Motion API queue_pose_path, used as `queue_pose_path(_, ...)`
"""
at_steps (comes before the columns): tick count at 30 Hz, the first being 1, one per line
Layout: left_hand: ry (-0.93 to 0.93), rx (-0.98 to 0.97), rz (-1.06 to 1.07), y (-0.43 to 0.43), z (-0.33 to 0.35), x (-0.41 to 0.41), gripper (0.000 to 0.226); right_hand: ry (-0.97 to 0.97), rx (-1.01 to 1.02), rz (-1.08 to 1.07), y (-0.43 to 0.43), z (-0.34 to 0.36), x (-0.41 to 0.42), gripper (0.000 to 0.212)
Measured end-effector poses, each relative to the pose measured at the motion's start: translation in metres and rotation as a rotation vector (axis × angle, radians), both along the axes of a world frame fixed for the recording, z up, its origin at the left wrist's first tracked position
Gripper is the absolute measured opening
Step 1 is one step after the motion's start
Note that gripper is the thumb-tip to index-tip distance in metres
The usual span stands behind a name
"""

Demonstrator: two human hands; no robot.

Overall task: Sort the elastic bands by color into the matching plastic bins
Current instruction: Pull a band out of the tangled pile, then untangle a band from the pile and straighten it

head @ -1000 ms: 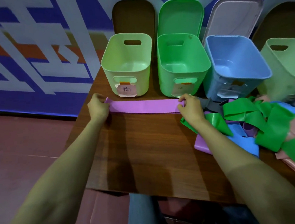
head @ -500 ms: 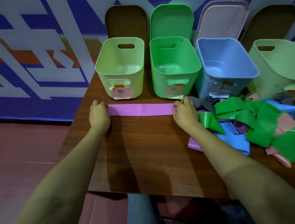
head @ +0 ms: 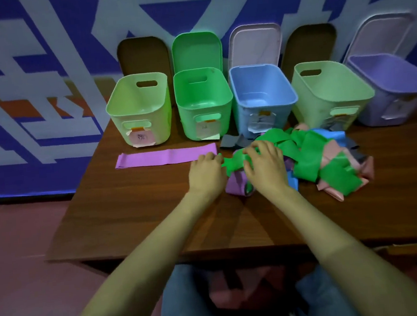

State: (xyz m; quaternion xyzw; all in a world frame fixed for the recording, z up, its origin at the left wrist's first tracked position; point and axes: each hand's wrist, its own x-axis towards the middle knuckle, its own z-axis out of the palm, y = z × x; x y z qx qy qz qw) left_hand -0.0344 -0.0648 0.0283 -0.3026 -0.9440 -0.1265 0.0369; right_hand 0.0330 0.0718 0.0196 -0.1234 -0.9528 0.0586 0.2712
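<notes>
Your left hand and right hand, fingers curled, seem to pinch a green band just in front of the green bin. Pull hard and the thin, stretchy rubber loop may snag, dragging the tangled heap right of that bin along.

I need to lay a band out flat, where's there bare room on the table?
Bare wood between the purple band and the near edge of the table, left of the left hand. Also the right front corner, past the pile. Crowded: around the right hand, the pile, and up against the bins.
</notes>
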Motion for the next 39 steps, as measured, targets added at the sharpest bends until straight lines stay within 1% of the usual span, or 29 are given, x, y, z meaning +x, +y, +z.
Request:
queue_pose_path(2, -0.002, 0.087, -0.114, 0.026, -0.003, 0.028, 0.032, 0.023, 0.001, -0.036, 0.019, -0.003, 0.029, 0.022)
queue_pose_path(3, -0.012, 0.121, -0.153, 0.037, -0.006, 0.038, 0.031, 0.022, -0.002, -0.048, 0.028, -0.005, 0.042, 0.025)
queue_pose_path(5, -0.05, 0.088, -0.199, 0.056, -0.015, 0.054, 0.03, -0.015, -0.017, -0.064, 0.044, -0.012, 0.066, 0.03)
queue_pose_path(7, -0.088, 0.001, -0.218, 0.069, -0.029, 0.062, 0.038, -0.068, -0.036, -0.062, 0.058, -0.023, 0.084, 0.023)
queue_pose_path(8, -0.103, -0.035, -0.212, 0.072, -0.035, 0.065, 0.043, -0.106, -0.051, -0.056, 0.063, -0.03, 0.091, 0.023)
queue_pose_path(10, -0.097, -0.078, -0.18, 0.073, -0.046, 0.069, 0.049, -0.189, -0.071, -0.038, 0.069, -0.041, 0.099, 0.028)
queue_pose_path(13, -0.073, -0.033, -0.131, 0.064, -0.057, 0.07, 0.045, -0.257, -0.079, 0.0, 0.074, -0.053, 0.104, 0.034)
queue_pose_path(16, -0.121, 0.129, -0.104, 0.049, -0.06, 0.064, 0.044, -0.223, -0.124, -0.01, 0.078, -0.06, 0.104, 0.027)
queue_pose_path(18, -0.164, 0.259, -0.037, 0.038, -0.059, 0.059, 0.044, -0.193, -0.139, -0.061, 0.075, -0.061, 0.101, 0.021)
queue_pose_path(20, -0.213, 0.273, 0.047, 0.032, -0.058, 0.053, 0.044, -0.196, -0.112, -0.104, 0.067, -0.059, 0.095, 0.021)
queue_pose_path(22, -0.303, 0.256, 0.146, 0.03, -0.055, 0.046, 0.04, -0.161, -0.104, -0.094, 0.057, -0.054, 0.086, 0.023)
queue_pose_path(23, -0.341, 0.258, 0.171, 0.029, -0.053, 0.044, 0.037, -0.134, -0.132, -0.057, 0.052, -0.051, 0.081, 0.025)
queue_pose_path(25, -0.365, 0.252, 0.152, 0.028, -0.049, 0.039, 0.035, -0.125, -0.225, 0.038, 0.042, -0.042, 0.069, 0.036)
queue_pose_path(27, -0.398, 0.272, 0.127, 0.025, -0.043, 0.035, 0.042, -0.149, -0.304, 0.123, 0.034, -0.034, 0.055, 0.05)
queue_pose_path(28, -0.44, 0.322, 0.125, 0.023, -0.039, 0.034, 0.044, -0.167, -0.306, 0.155, 0.031, -0.031, 0.048, 0.054)
queue_pose_path(30, -0.554, 0.469, 0.125, 0.019, -0.03, 0.034, 0.042, -0.25, -0.259, 0.198, 0.028, -0.028, 0.032, 0.056)
queue_pose_path(31, -0.593, 0.525, 0.113, 0.017, -0.027, 0.035, 0.038, -0.286, -0.234, 0.202, 0.028, -0.027, 0.024, 0.053)
queue_pose_path(33, -0.612, 0.603, 0.086, 0.014, -0.026, 0.037, 0.025, -0.304, -0.255, 0.188, 0.033, -0.028, 0.013, 0.04)
queue_pose_path(35, -0.635, 0.727, 0.114, 0.011, -0.026, 0.037, 0.014, -0.255, -0.351, 0.164, 0.039, -0.025, 0.008, 0.027)
queue_pose_path(37, -0.668, 0.846, 0.175, 0.012, -0.025, 0.035, 0.009, -0.167, -0.433, 0.15, 0.043, -0.017, 0.008, 0.024)
queue_pose_path(39, -0.71, 0.929, 0.279, 0.016, -0.022, 0.033, 0.012, -0.085, -0.554, 0.113, 0.05, -0.003, 0.008, 0.023)
